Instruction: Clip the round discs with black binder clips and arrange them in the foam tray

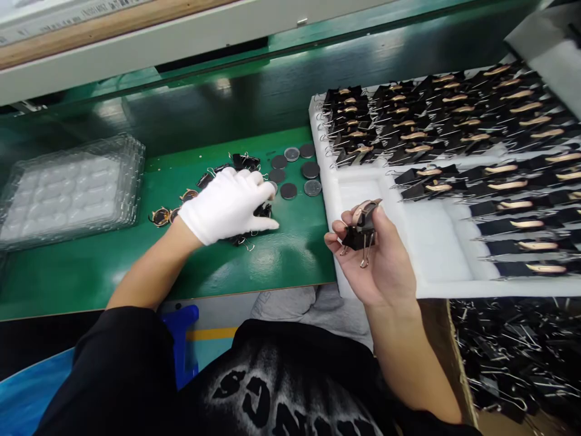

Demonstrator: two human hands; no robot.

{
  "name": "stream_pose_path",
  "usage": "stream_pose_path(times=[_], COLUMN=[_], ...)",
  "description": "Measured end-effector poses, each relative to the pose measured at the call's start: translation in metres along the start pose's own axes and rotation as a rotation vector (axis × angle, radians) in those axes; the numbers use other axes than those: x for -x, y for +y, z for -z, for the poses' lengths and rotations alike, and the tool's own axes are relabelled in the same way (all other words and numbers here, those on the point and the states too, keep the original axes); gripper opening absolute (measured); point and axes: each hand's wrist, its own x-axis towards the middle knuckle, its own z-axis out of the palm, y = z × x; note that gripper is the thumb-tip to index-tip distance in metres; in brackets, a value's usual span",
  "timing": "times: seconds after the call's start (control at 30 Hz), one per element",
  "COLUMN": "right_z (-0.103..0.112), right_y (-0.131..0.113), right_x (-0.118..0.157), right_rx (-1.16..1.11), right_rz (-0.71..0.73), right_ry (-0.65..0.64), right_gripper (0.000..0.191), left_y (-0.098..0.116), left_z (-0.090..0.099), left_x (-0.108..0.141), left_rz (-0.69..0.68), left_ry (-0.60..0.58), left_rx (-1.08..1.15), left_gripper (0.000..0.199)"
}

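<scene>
My left hand, in a white glove, is over a pile of black binder clips on the green table; its thumb is stretched out and its fingers are apart, and its palm side is hidden. Bare, my right hand holds a black binder clip clamped with a rose-gold watch case between thumb and fingers, near the white foam tray. Round dark discs lie to the right of my left hand. Gold-coloured watch cases rest at its left.
A white foam tray on the right carries rows of clipped watch parts. Stacked clear plastic trays stand at the left. Below the foam tray, a box holds many black clips. A raised ledge runs along the back.
</scene>
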Motion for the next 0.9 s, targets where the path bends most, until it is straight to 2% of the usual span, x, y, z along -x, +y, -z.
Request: stream_pose_path(times=[0.07, 0.13, 0.2, 0.27, 0.4, 0.5, 0.6, 0.7, 0.9], right_z=[-0.001, -0.001, 0.000, 0.002, 0.004, 0.003, 0.000, -0.004, -0.006], right_y=[0.004, 0.006, 0.008, 0.009, 0.011, 0.013, 0.015, 0.016, 0.016], right_x=[0.000, 0.000, 0.001, 0.002, 0.004, 0.005, 0.005, 0.004, 0.004], right_rx=[0.005, 0.025, 0.050, 0.078, 0.146, 0.168, 0.164, 0.164, 0.182], right_rz=[-0.029, -0.046, -0.049, -0.050, -0.060, -0.079, -0.119, -0.114, -0.102], right_ry=[0.012, 0.021, 0.018, -0.006, -0.029, -0.054, -0.090, -0.094, -0.096], right_gripper=[0.032, 0.032, 0.032, 0.032, 0.029, 0.024, 0.024, 0.025, 0.024], left_y=[0.007, 0.009, 0.005, -0.003, -0.015, -0.013, -0.008, -0.003, -0.001], left_z=[-0.007, -0.014, -0.020, -0.024, -0.024, -0.021, -0.020, -0.025, -0.043], left_x=[-0.002, -0.004, -0.007, -0.009, -0.012, -0.013, -0.015, -0.017, -0.027], left_rz=[-0.010, -0.013, -0.023, -0.018, 0.069, 0.096, 0.102, 0.130, 0.221], left_ry=[-0.007, -0.061, -0.125, -0.129, 0.040, 0.177, 0.290, 0.376, 0.500], left_rx=[-0.118, -0.166, -0.158, -0.111, 0.124, 0.377, 0.482, 0.550, 0.927], left_gripper=[0.055, 0.053, 0.050, 0.048, 0.040, 0.038, 0.038, 0.038, 0.046])
